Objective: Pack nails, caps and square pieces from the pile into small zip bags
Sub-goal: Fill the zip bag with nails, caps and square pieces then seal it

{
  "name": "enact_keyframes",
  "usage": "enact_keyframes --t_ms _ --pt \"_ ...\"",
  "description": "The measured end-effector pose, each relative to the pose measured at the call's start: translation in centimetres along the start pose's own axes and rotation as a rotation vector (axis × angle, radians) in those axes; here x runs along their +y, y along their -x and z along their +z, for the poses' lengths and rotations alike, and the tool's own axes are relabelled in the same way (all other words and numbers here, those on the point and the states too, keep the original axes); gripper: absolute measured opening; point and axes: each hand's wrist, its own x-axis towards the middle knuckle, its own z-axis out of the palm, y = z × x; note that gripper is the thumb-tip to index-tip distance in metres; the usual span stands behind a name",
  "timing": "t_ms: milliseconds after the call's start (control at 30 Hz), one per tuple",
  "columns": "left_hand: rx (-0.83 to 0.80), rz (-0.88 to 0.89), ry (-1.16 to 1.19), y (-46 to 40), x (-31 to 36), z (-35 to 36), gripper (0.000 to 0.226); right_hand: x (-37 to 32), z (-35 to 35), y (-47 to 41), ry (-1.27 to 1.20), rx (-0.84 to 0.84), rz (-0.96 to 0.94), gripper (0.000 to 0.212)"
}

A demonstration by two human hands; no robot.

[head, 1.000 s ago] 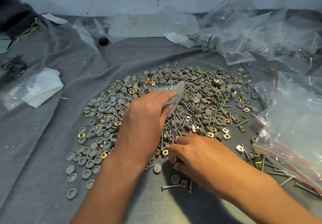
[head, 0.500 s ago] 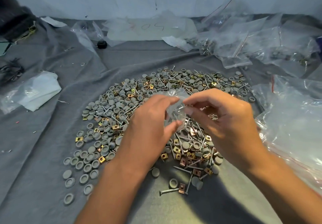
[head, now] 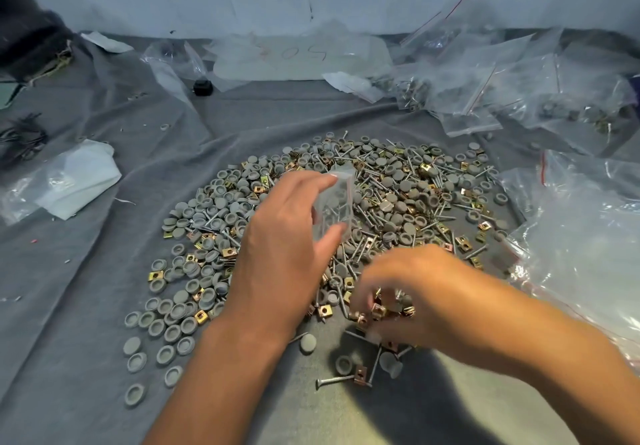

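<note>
A wide pile (head: pixel 398 195) of grey round caps, silver nails and brass square pieces lies on the grey cloth (head: pixel 86 306). My left hand (head: pixel 287 247) holds a small clear zip bag (head: pixel 334 209) upright above the pile, between thumb and fingers; a few nails show inside it. My right hand (head: pixel 412 292) is blurred and low over the near edge of the pile, its fingers curled over several brass square pieces (head: pixel 377 311). Whether it grips them I cannot tell.
Filled and empty zip bags (head: pixel 485 91) are heaped at the back right. A large clear bag (head: pixel 581 237) lies at the right. White folded plastic (head: pixel 69 185) sits at the left, a small black object (head: pixel 202 86) at the back. Loose caps (head: pixel 156 351) spread near left.
My right hand has dropped from the bag's mouth down to the near edge of the pile. My left hand still holds the bag, now a little higher and more upright.
</note>
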Motion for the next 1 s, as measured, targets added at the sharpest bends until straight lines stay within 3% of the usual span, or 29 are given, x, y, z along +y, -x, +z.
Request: enact_keyframes --t_ms 67,200,467,600,800,1000 --pt "0.002 -0.005 -0.002 0.0 0.0 0.0 0.059 -0.3 0.9 0.3 0.081 -0.191 -0.043 0.032" --pt "-0.002 0.004 -0.011 0.1 0.0 0.0 0.059 -1.3 1.9 0.0 0.185 -0.262 -0.039 0.028" --pt "0.025 -0.001 -0.009 0.0 0.2 -0.1 0.059 -0.5 2.2 0.1 0.261 -0.182 -0.018 0.025" --pt "0.012 -0.008 -0.018 0.0 0.0 -0.1 0.06 -0.6 1.8 0.3 0.175 -0.076 0.042 0.01" --pt "0.02 0.0 -0.017 0.0 -0.1 -0.1 0.059 -2.1 2.0 -0.2 0.246 -0.12 0.04 0.035" --pt "0.016 0.005 -0.002 0.0 0.1 -0.1 0.06 -2.1 2.9 0.0 0.394 -0.118 0.115 0.027"
